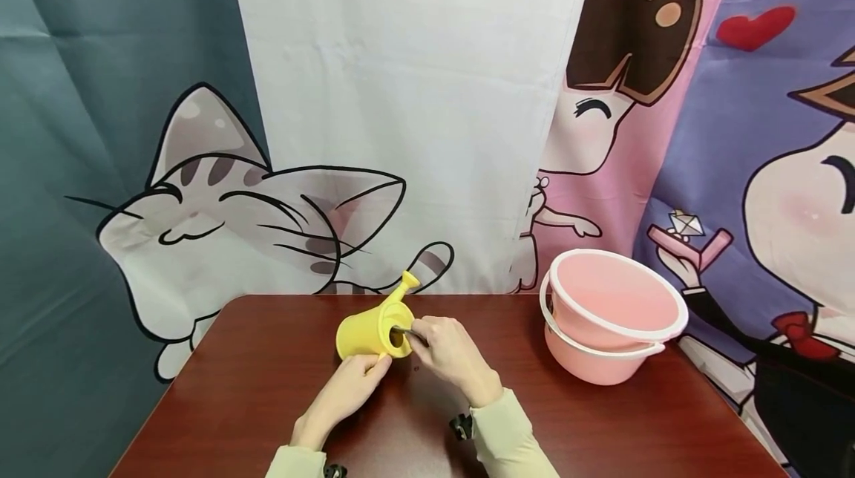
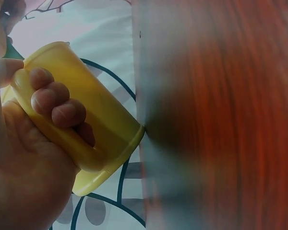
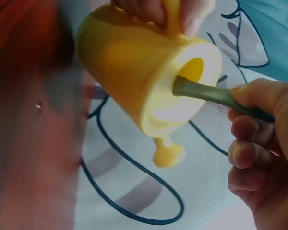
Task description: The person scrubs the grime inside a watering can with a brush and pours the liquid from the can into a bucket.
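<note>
OK, so the yellow plastic watering can [image 1: 361, 333] is tipped over at the far part of the glossy red-brown wood-grain table [image 1: 267, 396], well apart from the stacked pink plastic buckets with white rims [image 1: 594, 368]. Whether any weight is taken by the table can't really be told. Its curved yellow loop handle [image 2: 89, 160] is gripped by the bare left hand [image 1: 347, 389], fingers wrapped through the loop, so that's a proper closed hold. The slim grey-green tool handle [image 3: 209, 94] is pinched by the bare right hand [image 1: 450, 355], thumb on top and fingers curled below, with its far end poked into the can's round opening. What's on that end is hidden, so no guess there. For doing this bit nicely, the can is probably best braced firmly by the left hand, since a light plastic body could be twisted by any sideways push. The tool should likely be moved in line with the hole, using small wrist motions, so the rim isn't levered or scraped. If it gets jammed, the angle is better eased than forced, imo.
</note>
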`<state>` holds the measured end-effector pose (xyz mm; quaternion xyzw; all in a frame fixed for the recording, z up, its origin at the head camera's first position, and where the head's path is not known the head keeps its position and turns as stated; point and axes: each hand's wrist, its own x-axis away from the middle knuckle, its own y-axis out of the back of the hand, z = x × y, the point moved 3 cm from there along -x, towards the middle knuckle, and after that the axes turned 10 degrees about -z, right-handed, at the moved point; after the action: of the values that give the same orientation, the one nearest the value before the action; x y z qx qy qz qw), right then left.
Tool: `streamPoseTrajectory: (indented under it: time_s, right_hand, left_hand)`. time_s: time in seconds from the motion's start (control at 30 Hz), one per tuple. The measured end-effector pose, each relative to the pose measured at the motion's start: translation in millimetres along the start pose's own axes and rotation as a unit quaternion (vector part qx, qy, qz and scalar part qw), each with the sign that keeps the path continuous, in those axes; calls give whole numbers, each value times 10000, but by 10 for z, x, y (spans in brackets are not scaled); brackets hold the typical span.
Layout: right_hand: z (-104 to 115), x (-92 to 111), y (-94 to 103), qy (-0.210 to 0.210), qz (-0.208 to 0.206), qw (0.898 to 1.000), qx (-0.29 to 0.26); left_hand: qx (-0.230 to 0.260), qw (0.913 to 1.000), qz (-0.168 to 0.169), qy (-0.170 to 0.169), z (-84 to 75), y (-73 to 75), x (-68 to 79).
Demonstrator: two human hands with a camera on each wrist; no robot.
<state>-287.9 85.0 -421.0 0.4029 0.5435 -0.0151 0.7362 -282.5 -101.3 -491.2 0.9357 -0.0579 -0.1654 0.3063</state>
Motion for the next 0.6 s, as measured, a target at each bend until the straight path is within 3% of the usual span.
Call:
streamPoseTrajectory:
  time_s: [0.43, 0.6]
  right_hand:
    - [-61, 110, -227, -1145, 109, 9934, 34]
    - [-69, 126, -275, -1318, 182, 9911, 8]
  left_hand:
    - [-36, 10000, -21, -49, 0, -11, 9]
    - [-11, 10000, 16, -5, 4, -4, 2]
